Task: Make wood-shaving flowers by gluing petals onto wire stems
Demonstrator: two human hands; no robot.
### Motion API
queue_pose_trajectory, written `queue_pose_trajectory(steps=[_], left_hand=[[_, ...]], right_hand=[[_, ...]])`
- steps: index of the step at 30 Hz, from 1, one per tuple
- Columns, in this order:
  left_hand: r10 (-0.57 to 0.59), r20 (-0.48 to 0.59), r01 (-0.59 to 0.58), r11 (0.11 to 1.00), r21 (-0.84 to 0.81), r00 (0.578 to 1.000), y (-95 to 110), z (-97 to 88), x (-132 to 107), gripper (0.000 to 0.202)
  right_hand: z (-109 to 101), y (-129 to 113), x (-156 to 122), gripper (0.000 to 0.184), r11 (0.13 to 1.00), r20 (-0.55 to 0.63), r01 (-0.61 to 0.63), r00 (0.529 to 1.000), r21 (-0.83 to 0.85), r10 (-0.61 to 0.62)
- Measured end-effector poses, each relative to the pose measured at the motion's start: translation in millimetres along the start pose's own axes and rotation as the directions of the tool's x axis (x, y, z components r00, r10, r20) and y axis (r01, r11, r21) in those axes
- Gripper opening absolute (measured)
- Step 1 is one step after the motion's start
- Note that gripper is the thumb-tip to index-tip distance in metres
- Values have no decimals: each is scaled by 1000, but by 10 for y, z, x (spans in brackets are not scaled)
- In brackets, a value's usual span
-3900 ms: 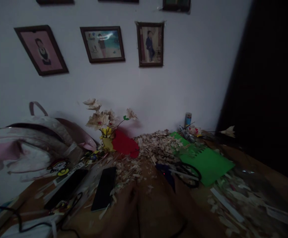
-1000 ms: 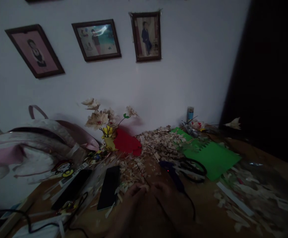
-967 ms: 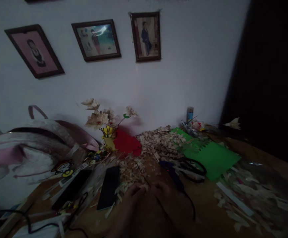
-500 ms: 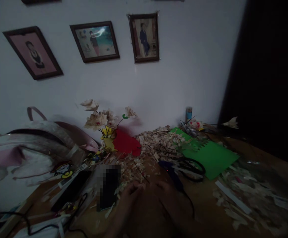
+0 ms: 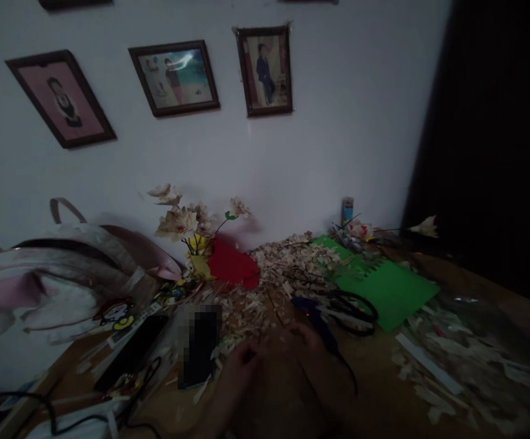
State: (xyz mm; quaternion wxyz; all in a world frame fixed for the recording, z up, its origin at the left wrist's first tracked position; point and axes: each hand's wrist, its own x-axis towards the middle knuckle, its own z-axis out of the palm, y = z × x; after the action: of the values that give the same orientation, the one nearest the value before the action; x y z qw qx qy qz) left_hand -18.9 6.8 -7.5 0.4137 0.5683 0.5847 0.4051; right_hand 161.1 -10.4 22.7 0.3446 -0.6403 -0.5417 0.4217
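My left hand [image 5: 244, 360] rests low at the bottom centre with its fingers curled, and the dim light hides whether they hold anything. My right hand [image 5: 304, 335] lies a little farther forward, beside a dark blue corded tool [image 5: 314, 320] with a small red light. A thin dark stem [image 5: 275, 308] rises from between my hands across wood shavings [image 5: 292, 262]. Its lower end comes close to my right fingers. Black-handled scissors [image 5: 351, 312] sit to the right.
Green paper [image 5: 386, 292] and red paper [image 5: 231, 263] lie by the wall, near shaving flowers [image 5: 178, 222]. A phone [image 5: 198, 347] lies left of my hands. A patterned backpack [image 5: 55, 274] stands at the left. Cables and scattered scraps cover the wooden tabletop [image 5: 374, 372].
My hands have moved apart, the left one back towards me. The thin stem now stands farther right. The view has barely shifted.
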Motion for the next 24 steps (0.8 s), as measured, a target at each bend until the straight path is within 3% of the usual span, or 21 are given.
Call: queue_pose_trajectory(steps=[3, 5, 9, 14, 17, 21, 24], left_hand=[[81, -14, -80, 995, 66, 997, 28, -37, 3, 10], [104, -16, -104, 995, -5, 994, 66, -51, -7, 12], [8, -1, -8, 949, -315, 1000, 160, -53, -66, 13], [-124, 74, 144, 869, -474, 990, 239, -21, -126, 19], [-178, 110, 209, 818, -536, 978, 243, -2, -118, 25], [-186, 101, 211, 831, -515, 977, 263, -4, -119, 22], [-176, 111, 207, 853, -479, 978, 264, -3, -127, 17]], right_hand=[[14, -23, 12, 48, 1000, 9, -1, 1000, 27, 1], [20, -48, -1, 47, 1000, 15, -5, 1000, -9, 5], [57, -40, -38, 46, 993, 39, 15, 999, -119, -10], [112, -46, -77, 44, 980, -12, 19, 1000, -196, -22], [104, -136, -127, 30, 998, 69, 40, 997, -40, -37], [87, -230, -170, 23, 972, 168, 18, 984, 233, -58], [76, -195, -153, 21, 975, 122, 33, 991, 221, -62]])
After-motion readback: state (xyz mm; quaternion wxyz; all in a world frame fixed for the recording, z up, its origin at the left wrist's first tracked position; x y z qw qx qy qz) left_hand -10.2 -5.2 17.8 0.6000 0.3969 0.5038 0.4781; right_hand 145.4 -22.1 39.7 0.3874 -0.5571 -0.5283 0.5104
